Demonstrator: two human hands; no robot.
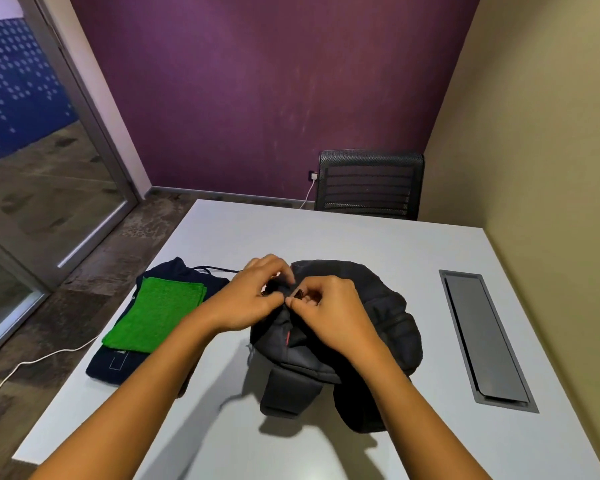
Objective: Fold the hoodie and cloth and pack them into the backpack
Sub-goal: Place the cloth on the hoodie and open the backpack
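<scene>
A black backpack (pixel 371 306) lies on the white table (pixel 361 233), straps toward me. My left hand (pixel 253 299) pinches the fabric at its top edge. My right hand (pixel 329 313) pinches a small zipper pull right beside it; the two hands almost touch. To the left lies a folded navy hoodie (pixel 118 362) with its drawstring trailing toward the backpack. A folded green cloth (pixel 156 313) rests on top of the hoodie.
A grey cable hatch (pixel 485 337) is set into the table at the right. A black mesh chair (pixel 369 183) stands behind the far edge. A white cable (pixel 25 365) runs across the floor at left, beside a glass partition.
</scene>
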